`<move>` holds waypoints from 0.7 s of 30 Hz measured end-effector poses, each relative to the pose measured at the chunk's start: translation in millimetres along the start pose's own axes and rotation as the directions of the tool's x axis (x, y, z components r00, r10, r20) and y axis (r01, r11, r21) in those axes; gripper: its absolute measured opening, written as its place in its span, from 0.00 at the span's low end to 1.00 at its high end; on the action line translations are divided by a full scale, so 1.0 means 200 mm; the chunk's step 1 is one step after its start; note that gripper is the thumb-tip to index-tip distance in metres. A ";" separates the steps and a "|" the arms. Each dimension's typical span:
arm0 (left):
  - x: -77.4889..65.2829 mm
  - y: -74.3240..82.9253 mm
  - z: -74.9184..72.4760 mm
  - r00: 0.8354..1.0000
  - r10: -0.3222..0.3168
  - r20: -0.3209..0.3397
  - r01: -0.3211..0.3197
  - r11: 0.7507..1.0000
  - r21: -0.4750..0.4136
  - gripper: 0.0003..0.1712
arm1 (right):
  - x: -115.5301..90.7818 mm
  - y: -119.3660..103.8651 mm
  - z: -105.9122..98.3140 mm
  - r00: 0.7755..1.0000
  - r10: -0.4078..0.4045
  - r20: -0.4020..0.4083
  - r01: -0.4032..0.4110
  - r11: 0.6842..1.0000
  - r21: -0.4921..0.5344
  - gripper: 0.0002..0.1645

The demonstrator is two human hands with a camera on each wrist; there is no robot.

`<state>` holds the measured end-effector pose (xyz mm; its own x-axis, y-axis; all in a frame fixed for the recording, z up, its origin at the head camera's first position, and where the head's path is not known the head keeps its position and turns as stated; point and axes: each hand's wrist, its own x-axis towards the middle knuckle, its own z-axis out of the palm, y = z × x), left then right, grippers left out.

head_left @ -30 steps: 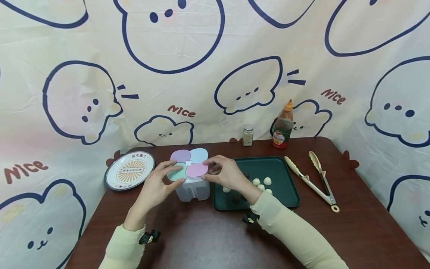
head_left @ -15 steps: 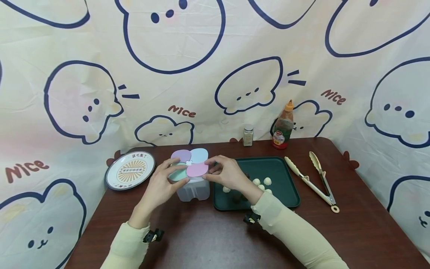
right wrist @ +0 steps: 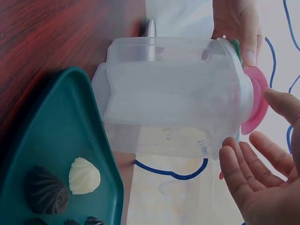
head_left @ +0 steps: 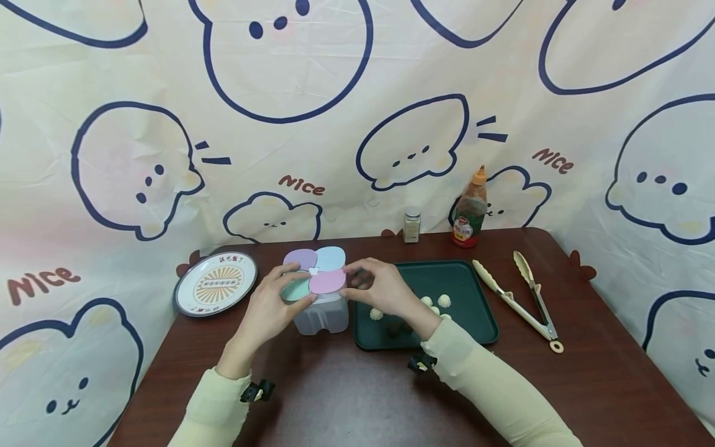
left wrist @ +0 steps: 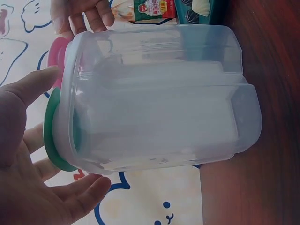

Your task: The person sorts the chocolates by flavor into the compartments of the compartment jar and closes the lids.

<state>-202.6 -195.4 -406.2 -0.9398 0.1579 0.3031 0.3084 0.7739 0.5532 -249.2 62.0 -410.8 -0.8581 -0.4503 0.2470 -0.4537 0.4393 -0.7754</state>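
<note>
The left hand (head_left: 272, 305) has crept a bit toward the right hand (head_left: 388, 290); the flower lid (head_left: 331, 257) looks the same, so little seems done. Left fingers bend round the green flap (head_left: 295, 289). The right thumb touches the pink flap (head_left: 328, 282), other fingers spread; I can't tell if they pinch. The see-through box (head_left: 322, 318) stands upright between plate (head_left: 218, 284) and tray (head_left: 472, 320).
</note>
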 end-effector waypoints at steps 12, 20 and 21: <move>0.01 -0.01 -0.01 1.000 -0.016 0.004 0.016 1.000 -0.009 0.25 | -0.02 0.07 -0.11 0.996 0.038 -0.076 -0.041 0.998 -0.044 0.23; 0.02 -0.01 -0.01 1.000 -0.025 0.019 0.025 0.999 -0.024 0.24 | -0.06 0.12 -0.23 0.990 0.075 -0.121 -0.079 0.996 -0.034 0.22; 0.02 -0.01 -0.01 0.999 -0.026 0.020 0.026 0.999 -0.025 0.24 | -0.07 0.13 -0.24 0.989 0.075 -0.131 -0.081 0.996 -0.037 0.22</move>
<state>-206.8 -198.3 -403.9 -0.9502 0.1506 0.2729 0.2874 0.7619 0.5804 -261.1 116.8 -405.7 -0.9139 -0.3102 0.2617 -0.3914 0.5029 -0.7707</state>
